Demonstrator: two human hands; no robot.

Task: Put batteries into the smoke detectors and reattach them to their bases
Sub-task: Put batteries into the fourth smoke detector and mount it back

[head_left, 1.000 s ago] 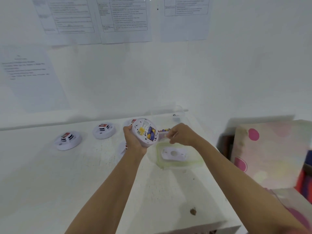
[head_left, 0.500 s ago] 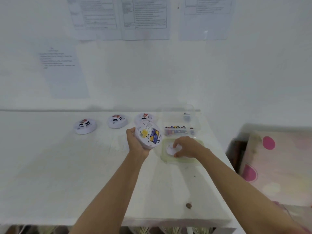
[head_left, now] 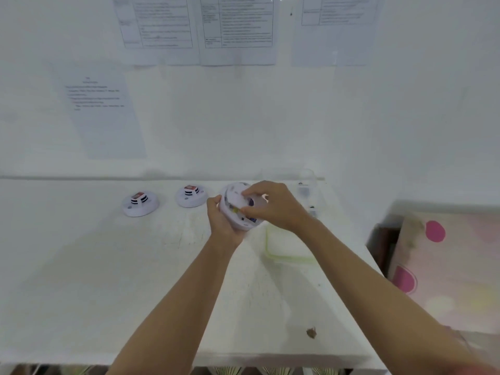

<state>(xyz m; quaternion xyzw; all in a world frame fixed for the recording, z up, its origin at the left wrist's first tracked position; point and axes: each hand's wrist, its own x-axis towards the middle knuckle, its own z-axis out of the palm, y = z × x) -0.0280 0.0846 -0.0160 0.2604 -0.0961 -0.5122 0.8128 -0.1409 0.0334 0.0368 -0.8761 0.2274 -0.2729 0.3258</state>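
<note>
Left hand (head_left: 223, 226) cupped the detector (head_left: 243, 225) — right hand (head_left: 273, 207) pinched the base (head_left: 236, 196) onto its back. Reattach step, prob. — next needs alignment & a twist.

One wide-angle camera sits on the person's head, facing forward and down over a white table (head_left: 81, 293) toward the papered wall (head_left: 270, 117) (straight edges bow a little). Both forearms enter from the bottom edge. The left hand (head_left: 224, 228) and right hand (head_left: 276, 207) grip a smoke detector (head_left: 231, 198) mid-frame, arms stretched out.
</note>
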